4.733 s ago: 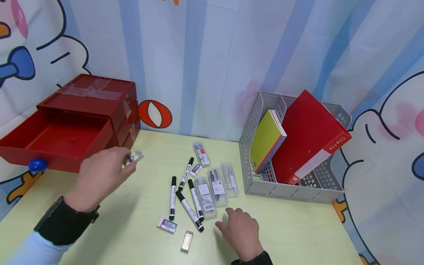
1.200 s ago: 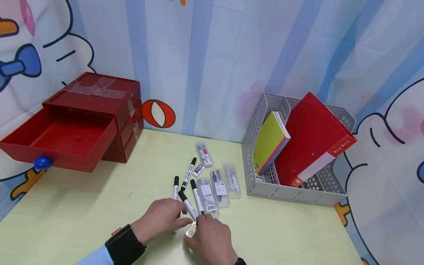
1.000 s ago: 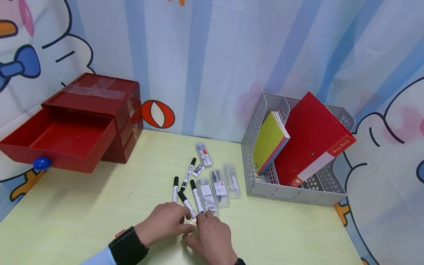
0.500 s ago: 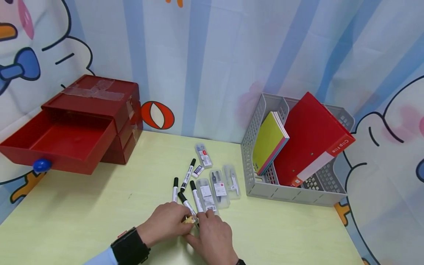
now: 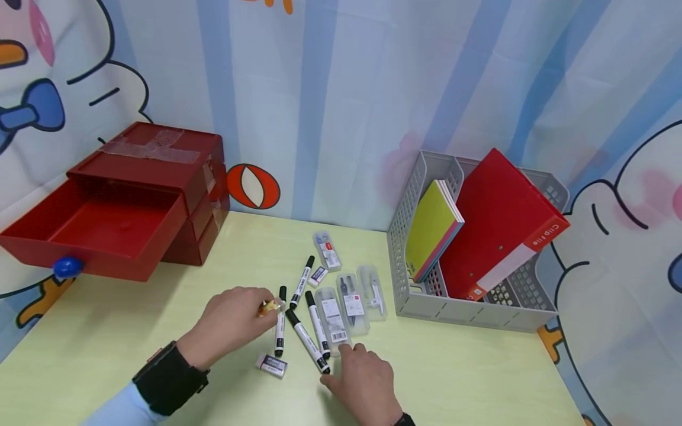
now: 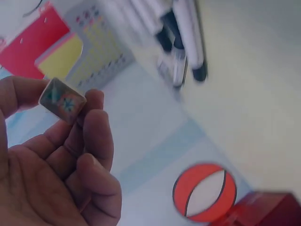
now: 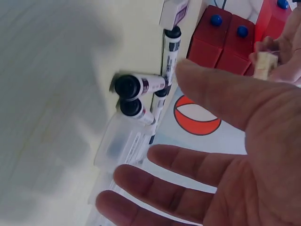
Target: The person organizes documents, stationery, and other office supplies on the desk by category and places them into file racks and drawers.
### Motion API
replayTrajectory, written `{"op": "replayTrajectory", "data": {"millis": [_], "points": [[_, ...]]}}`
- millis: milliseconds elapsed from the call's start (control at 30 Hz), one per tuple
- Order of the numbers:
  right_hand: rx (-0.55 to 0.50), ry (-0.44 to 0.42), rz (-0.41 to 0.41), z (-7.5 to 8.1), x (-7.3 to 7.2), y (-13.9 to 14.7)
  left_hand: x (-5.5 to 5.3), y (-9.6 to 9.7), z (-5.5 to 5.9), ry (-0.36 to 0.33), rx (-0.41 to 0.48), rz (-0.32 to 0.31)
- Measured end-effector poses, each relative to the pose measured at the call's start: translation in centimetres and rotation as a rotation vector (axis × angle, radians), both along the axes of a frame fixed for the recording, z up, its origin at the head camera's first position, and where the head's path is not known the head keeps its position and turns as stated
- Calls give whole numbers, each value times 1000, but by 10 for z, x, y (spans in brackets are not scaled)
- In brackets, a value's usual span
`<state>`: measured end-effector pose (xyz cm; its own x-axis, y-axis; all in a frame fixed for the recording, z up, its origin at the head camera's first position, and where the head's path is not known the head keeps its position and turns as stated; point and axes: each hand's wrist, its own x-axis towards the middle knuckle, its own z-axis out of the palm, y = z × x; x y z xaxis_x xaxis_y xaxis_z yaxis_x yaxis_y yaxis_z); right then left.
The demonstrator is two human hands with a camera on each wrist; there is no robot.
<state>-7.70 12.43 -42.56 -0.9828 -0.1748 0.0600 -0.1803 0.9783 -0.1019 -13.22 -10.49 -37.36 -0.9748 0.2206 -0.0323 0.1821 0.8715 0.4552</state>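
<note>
My left hand (image 5: 229, 325) pinches a small block with a shiny gold, clear-wrapped look (image 5: 270, 306) between thumb and fingers, raised over the table left of the markers. In the left wrist view its end face (image 6: 62, 100) carries a small coloured pattern; its kind I cannot tell. My right hand (image 5: 367, 381) hovers with fingers spread, holding nothing, near the lower ends of several black-capped markers (image 5: 309, 341). Below the left hand lies a white eraser in a printed sleeve (image 5: 272, 365); a second eraser (image 5: 318, 276) sits further back.
Several clear plastic cases (image 5: 332, 316) lie right of the markers. At the left stands a red drawer cabinet (image 5: 154, 145) with its top drawer (image 5: 122, 260) pulled out. A grey file rack (image 5: 469, 316) at the right holds a yellow notebook (image 5: 430, 228) and a red clip file (image 5: 495, 225).
Both hands were together over the gold block on the table. My left hand has lifted it away up and left; my right hand has drawn back right. An earlier small item has left my left hand.
</note>
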Motion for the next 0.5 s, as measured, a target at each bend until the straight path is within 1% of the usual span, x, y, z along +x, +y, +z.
{"op": "replayTrajectory", "data": {"millis": [133,233,300,367,433,500], "points": [[-4,-19,21,0,0,5,0,-20,18,40,-3,34],[-2,-34,26,0,1,6,3,-38,33,78,12,58],[-4,-47,20,0,0,6,5,-53,44,106,22,89],[-3,-58,10,0,0,5,7,-70,55,138,33,128],[-5,-61,4,0,0,5,7,-88,66,187,17,189],[-5,-63,-1,0,0,5,5,-104,76,229,-11,264]]}}
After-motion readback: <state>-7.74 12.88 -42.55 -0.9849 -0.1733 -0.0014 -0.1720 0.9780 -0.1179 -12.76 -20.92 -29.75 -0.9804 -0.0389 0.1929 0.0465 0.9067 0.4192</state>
